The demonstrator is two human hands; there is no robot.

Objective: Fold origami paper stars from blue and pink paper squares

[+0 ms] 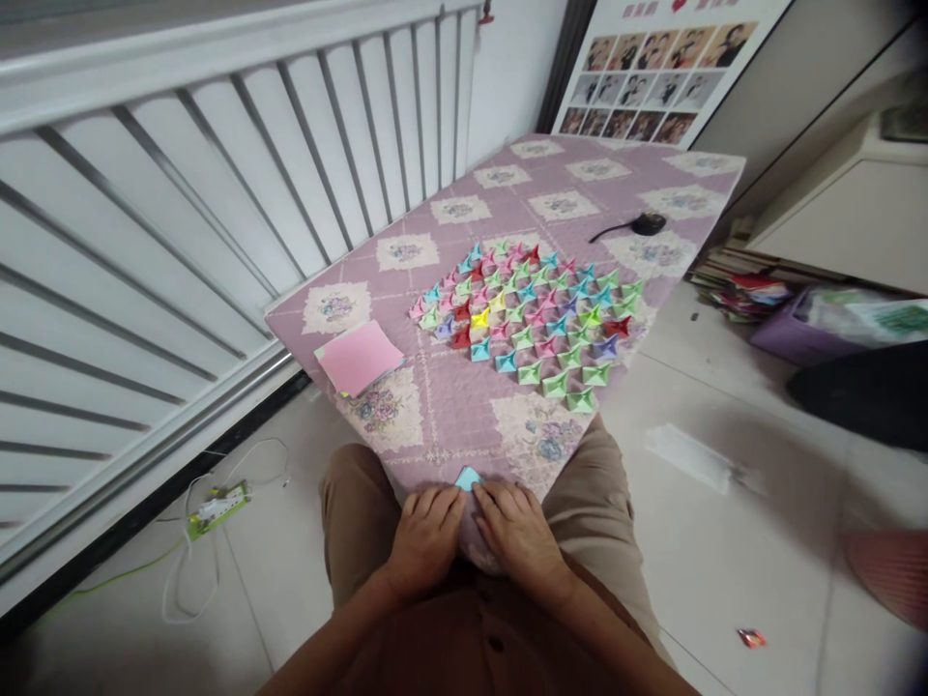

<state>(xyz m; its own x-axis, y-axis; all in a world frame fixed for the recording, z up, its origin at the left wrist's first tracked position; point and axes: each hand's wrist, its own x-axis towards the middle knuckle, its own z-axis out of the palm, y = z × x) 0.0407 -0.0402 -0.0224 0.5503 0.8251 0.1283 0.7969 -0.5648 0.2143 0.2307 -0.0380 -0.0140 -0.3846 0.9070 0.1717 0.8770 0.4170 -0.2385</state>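
At the near corner of the table, a small light-blue piece of folded paper [468, 478] lies between my two hands. My left hand [427, 532] has its fingers pressed together at the paper's left edge. The fingers of my right hand [516, 527] are bent, with the fingertips on its right side. Rows of small folded paper shapes in green, pink, blue, red and yellow [555, 385] cover the middle and right of the table. A stack of square paper with a pink sheet on top [361, 359] sits to the left.
A purple flowered cloth covers the table [449, 387]. On its far right lies a dark spoon-like object [648, 224]. A white radiator [217, 193] runs along the left. On the floor are a power strip [217, 509] with cables and a purple bin [812, 329].
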